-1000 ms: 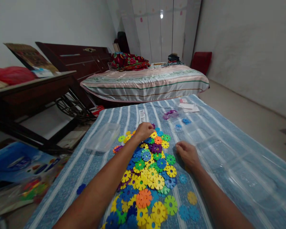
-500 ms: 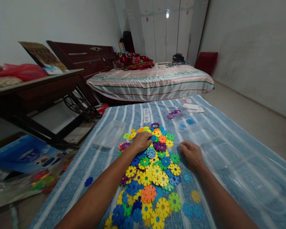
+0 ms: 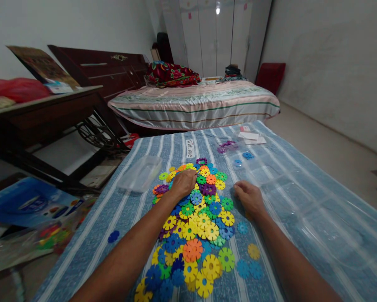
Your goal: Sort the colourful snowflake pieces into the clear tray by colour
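A heap of flower-shaped plastic snap discs (image 3: 204,220) in yellow, blue, green, orange and purple runs down the middle of the striped cloth. My left hand (image 3: 184,183) lies over the far left part of the heap, its fingers curled inward. Whatever is under or inside those fingers is hidden. To the right of the heap, my right hand (image 3: 249,197) rests low over the cloth with its fingers closed; I cannot see into it. A yellow disc (image 3: 253,251) and a few blue discs (image 3: 243,227) lie apart, near my right forearm.
A clear plastic tub (image 3: 140,173) stands left of the heap. On the right lies a clear compartment box (image 3: 301,197); purple pieces (image 3: 226,146), blue pieces (image 3: 248,155) and white cards (image 3: 252,138) are near its far end. One dark blue disc (image 3: 113,236) sits by my left forearm.
The whole view has shifted slightly. Both hands stay in nearly the same places, and the left fingers have drawn up a little over the heap.
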`<state>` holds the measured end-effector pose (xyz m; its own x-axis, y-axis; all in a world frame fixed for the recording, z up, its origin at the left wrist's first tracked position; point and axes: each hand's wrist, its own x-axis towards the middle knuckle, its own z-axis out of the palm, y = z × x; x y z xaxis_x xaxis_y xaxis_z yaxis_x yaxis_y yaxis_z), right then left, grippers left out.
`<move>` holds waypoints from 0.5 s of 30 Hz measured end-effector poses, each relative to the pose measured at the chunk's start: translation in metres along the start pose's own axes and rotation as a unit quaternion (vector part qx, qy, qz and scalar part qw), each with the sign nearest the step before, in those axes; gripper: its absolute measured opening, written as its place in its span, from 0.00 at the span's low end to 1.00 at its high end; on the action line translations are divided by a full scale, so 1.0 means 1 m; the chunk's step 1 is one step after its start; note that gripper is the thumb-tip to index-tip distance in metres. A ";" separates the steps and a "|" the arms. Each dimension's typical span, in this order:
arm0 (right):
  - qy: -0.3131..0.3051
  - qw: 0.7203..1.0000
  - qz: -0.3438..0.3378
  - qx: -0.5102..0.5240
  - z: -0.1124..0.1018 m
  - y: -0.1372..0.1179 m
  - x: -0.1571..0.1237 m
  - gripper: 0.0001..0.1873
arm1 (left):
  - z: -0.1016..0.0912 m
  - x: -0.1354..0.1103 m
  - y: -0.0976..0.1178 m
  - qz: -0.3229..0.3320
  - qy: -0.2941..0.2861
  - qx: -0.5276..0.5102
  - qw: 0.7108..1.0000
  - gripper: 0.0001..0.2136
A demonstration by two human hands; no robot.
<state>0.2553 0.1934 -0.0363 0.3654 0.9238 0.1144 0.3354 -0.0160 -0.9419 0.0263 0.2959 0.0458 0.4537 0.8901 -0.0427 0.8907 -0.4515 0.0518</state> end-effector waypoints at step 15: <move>-0.001 1.000 -0.018 -0.007 0.004 0.006 0.001 0.16 | -0.004 0.039 0.032 -0.112 0.084 -0.269 0.953 0.11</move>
<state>0.2540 0.1959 -0.0435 0.3516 0.9244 0.1479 0.3604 0.0121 -0.9327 0.0724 0.3162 0.0502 0.2033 0.9781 0.0445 0.8018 -0.1924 0.5658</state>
